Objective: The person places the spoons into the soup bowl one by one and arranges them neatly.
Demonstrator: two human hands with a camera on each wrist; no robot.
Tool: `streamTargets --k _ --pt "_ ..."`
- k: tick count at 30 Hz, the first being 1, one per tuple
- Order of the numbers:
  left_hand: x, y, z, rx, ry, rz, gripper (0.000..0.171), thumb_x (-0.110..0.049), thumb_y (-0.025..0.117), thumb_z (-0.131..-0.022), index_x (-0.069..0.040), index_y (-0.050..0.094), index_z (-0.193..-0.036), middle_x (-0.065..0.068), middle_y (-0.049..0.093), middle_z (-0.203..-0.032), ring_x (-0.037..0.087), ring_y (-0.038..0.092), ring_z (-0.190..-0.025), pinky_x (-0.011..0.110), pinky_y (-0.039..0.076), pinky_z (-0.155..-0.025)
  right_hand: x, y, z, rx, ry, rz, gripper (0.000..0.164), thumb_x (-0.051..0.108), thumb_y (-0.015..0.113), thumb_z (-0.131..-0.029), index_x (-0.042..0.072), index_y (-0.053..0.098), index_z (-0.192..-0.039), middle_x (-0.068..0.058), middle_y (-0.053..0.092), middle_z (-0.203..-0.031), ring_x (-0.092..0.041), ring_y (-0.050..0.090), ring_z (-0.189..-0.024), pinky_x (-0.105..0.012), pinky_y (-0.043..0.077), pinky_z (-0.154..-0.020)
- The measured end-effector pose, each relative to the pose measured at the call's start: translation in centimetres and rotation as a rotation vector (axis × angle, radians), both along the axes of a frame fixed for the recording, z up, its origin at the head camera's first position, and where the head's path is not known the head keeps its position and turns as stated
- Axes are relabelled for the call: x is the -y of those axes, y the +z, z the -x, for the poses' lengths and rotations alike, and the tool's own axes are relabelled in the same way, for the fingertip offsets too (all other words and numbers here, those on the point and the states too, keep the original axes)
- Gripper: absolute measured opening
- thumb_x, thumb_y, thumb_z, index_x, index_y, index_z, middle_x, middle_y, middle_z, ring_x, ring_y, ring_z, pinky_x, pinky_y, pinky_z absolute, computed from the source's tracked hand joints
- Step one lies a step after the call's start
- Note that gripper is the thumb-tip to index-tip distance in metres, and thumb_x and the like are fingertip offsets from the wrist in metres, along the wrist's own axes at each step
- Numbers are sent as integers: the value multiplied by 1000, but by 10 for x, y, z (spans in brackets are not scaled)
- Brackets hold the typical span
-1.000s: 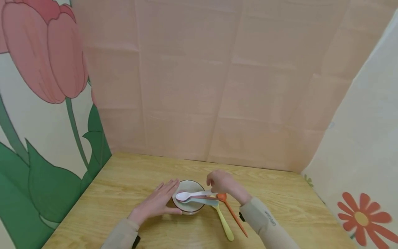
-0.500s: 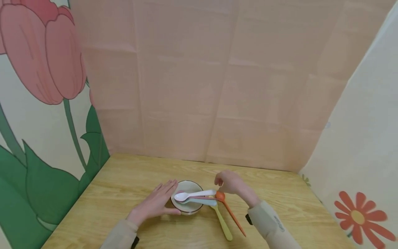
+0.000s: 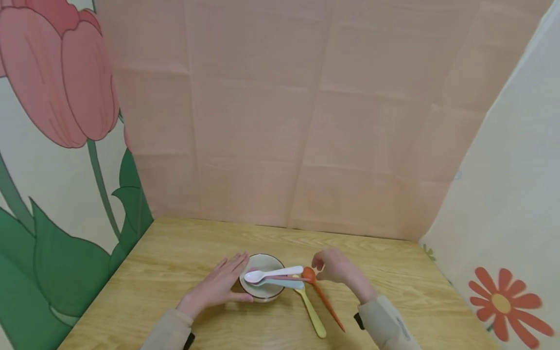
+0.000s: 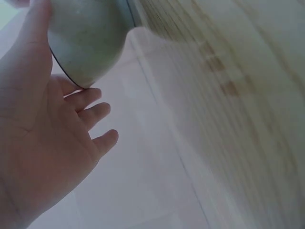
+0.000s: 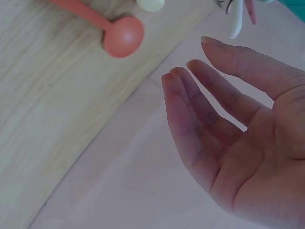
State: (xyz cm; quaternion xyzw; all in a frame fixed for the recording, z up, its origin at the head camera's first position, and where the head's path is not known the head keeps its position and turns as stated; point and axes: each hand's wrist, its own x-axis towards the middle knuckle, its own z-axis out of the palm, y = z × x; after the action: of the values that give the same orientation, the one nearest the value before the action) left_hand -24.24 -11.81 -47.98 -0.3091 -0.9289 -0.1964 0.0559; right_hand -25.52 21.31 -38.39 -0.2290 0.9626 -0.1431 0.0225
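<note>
A pale bowl (image 3: 272, 263) with a dark rim stands on the table. My left hand (image 3: 214, 287) rests against its left side, the fingers fairly straight at the far rim and the thumb at the near rim. Across the bowl lie a white spoon (image 3: 282, 271), a pink utensil (image 3: 284, 278) and a light blue utensil (image 3: 280, 283), their handles sticking out over the right rim. Beyond the orange spoon's round head my right hand (image 3: 339, 270) hovers with loosely bent fingers; in the right wrist view it holds nothing.
The orange spoon (image 3: 325, 304) and a yellow spoon (image 3: 315, 316) lie on the wooden table (image 3: 183, 257) right of the bowl, handles pointing toward me. A pink cloth backdrop (image 3: 253, 146) hangs behind the table's far edge. Flower-patterned sheets flank both sides.
My right hand has drawn away to the right from the white spoon's handle, past the orange spoon's head. The left hand stays at the bowl, and the spoons lie as before.
</note>
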Motion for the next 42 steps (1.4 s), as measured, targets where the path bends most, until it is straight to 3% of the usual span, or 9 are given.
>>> streamTargets --k 24,32,42 --pt "0 1 -1 9 -3 -6 109 -70 63 -81 0 25 -156 15 24 -164 36 27 -151 60 23 -123 -27 -40 -17 112 -57 145 21 -3 78 -73 -4 68 -91 -14 69 -81 -16 59 -71 -25 50 -59" --pt "1 0 0 10 -1 5 110 -73 59 -81 -2 24 -156 14 23 -165 35 27 -152 59 22 -123 -33 -50 -21 124 -136 158 20 0 80 -73 -2 68 -88 -10 67 -77 -15 59 -65 -24 49 -54" --pt "1 1 0 14 0 6 110 -74 59 -81 -4 23 -157 14 23 -165 34 27 -152 59 22 -123 -39 -62 -27 137 -143 208 21 1 82 -69 -1 66 -81 -6 66 -71 -10 56 -60 -20 47 -50"
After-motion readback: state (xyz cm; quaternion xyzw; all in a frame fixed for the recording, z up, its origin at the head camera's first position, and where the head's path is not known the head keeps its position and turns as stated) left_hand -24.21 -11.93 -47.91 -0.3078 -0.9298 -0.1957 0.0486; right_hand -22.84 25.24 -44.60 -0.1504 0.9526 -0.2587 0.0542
